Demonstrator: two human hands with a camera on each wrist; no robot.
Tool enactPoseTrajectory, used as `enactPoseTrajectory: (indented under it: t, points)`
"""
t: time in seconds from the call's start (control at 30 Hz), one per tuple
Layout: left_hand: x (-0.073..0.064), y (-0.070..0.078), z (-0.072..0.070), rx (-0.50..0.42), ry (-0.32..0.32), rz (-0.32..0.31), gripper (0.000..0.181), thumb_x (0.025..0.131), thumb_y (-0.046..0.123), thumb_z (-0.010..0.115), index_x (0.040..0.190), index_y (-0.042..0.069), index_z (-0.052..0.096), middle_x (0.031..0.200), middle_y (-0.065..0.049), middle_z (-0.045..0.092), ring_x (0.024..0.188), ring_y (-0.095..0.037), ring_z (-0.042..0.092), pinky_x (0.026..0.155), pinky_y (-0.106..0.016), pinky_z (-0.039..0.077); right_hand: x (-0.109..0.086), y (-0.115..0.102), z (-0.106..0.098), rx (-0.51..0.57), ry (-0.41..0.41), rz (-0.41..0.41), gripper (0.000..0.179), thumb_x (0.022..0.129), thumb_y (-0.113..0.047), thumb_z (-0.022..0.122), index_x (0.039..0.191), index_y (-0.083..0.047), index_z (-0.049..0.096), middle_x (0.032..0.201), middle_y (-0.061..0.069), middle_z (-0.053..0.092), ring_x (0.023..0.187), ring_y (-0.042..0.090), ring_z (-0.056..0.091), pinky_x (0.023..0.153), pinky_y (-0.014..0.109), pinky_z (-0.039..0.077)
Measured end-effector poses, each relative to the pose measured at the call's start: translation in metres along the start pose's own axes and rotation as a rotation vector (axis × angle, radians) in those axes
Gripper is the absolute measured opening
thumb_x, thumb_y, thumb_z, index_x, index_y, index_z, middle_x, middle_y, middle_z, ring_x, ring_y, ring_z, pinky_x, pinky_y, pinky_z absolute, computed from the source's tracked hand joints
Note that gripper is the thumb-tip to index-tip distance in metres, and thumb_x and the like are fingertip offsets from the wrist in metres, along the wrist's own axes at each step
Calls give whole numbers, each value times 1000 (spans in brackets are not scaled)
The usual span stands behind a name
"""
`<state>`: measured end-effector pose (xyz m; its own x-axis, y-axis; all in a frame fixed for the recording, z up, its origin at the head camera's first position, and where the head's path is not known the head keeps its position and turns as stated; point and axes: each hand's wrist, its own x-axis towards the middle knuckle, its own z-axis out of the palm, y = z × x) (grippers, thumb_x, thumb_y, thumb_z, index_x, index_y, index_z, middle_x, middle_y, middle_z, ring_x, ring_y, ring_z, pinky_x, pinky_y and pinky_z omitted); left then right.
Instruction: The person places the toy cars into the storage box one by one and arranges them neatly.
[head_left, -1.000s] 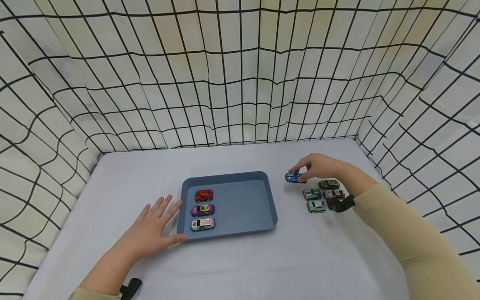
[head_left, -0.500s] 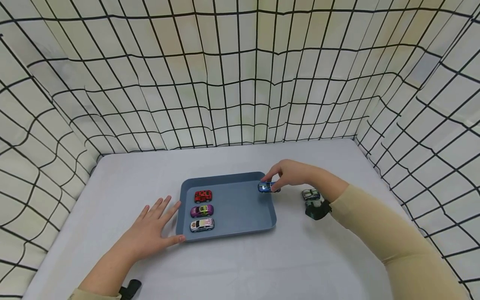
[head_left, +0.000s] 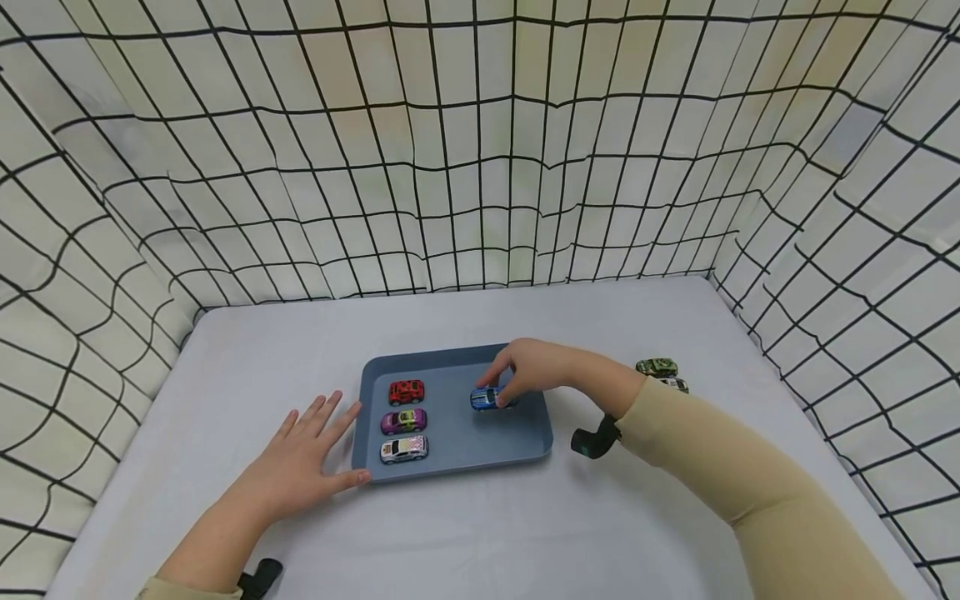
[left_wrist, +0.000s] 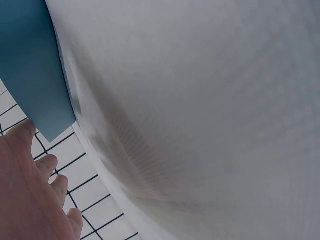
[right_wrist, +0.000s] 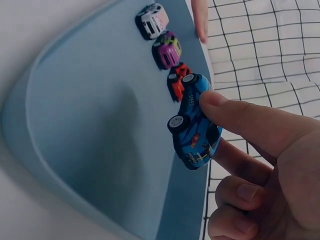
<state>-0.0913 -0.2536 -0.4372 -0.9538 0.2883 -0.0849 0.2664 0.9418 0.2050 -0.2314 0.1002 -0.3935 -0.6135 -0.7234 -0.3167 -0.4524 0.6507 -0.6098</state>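
Observation:
My right hand (head_left: pixel 536 367) pinches a blue toy car (right_wrist: pixel 195 125) between thumb and fingers, over the right half of the blue-grey tray (head_left: pixel 450 467). In the right wrist view a shadow falls on the tray floor below the car. Along the tray's left side stand a red toy car (head_left: pixel 407 392), a purple one with yellow-green marks (head_left: pixel 403 422) and a white one (head_left: pixel 404 450), in a column. My left hand (head_left: pixel 300 462) lies with fingers spread on the white cloth, its thumb and fingertips right at the tray's left edge.
To the right of the tray, a green camouflage toy car (head_left: pixel 657 367) and a whitish toy car (head_left: pixel 675 384) show past the right sleeve (head_left: pixel 720 467); other cars there are hidden. Netting over white cloth (head_left: pixel 465 192) walls the back and sides of the table.
My right hand has carried the blue toy car leftward from beside the loose cars, across the tray's right rim, to above the tray. The left hand stays where it was.

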Motion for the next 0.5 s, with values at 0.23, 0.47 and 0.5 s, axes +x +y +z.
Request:
enactPoseTrajectory:
  t: [0.23, 0.47, 0.5]
  points:
    - [1, -1, 1, 12, -3, -1, 105, 77, 80, 58, 157, 16, 31, 162, -21, 21, 148, -43, 17, 117, -65, 10, 9, -13, 15, -45, -28, -9, 37, 83, -22, 82, 119, -27, 74, 96, -15, 67, 94, 11, 60, 78, 26, 51]
    - [2, -2, 2, 14, -2, 2, 105, 77, 79, 59, 157, 16, 31, 162, -21, 21, 147, -43, 17, 117, -66, 10, 20, -21, 36, -119, -73, -28, 35, 84, -23, 81, 118, -27, 75, 96, -16, 66, 93, 5, 58, 81, 24, 49]
    - [2, -2, 2, 14, -3, 2, 105, 77, 79, 59, 157, 16, 31, 162, -21, 21, 147, -43, 17, 117, -66, 11, 21, -21, 39, -130, -74, -30, 34, 84, -24, 81, 117, -27, 75, 97, -16, 66, 92, 4, 58, 81, 23, 49]
